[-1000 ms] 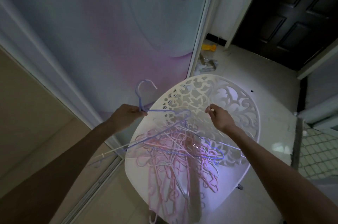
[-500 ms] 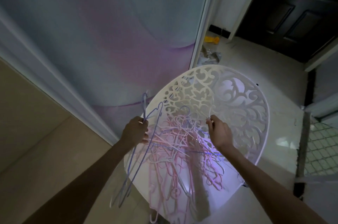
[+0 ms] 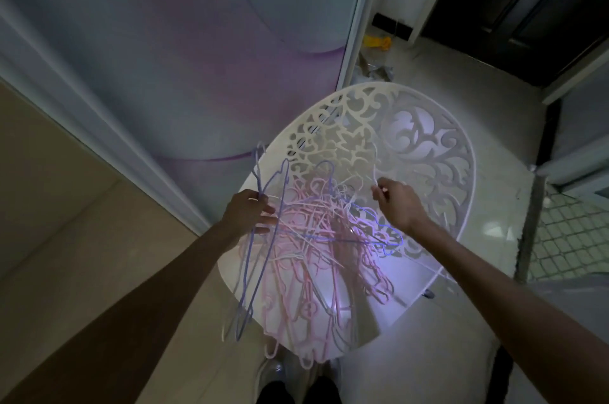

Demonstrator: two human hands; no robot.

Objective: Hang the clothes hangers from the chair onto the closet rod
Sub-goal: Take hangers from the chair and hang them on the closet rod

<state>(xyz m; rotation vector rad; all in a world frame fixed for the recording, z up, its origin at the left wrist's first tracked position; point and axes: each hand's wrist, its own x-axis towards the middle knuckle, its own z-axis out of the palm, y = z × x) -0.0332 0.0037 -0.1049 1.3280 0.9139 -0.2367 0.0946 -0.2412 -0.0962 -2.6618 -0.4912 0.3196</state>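
Now the left hand (image 3: pixel 252 214) holds a few purple hangers (image 3: pixel 255 248) by their necks, its fingers (image 3: pixel 268 220) curled around them. They hang down past the edge of the white chair (image 3: pixel 428 146). The right hand (image 3: pixel 400 206) pinches a thin pale hanger (image 3: pixel 375 161) between finger and thumb, just above the pile of pink hangers (image 3: pixel 316 248) tangled on the seat. The closet rod is not in view.

The hooks in the pile look caught on each other, so a fast pull could drag many out and drop them on the floor (image 3: pixel 514 153). It seems best to lift the pale one slowly, wiggle it free, then pass it to the left hand with all hooks facing the same way.
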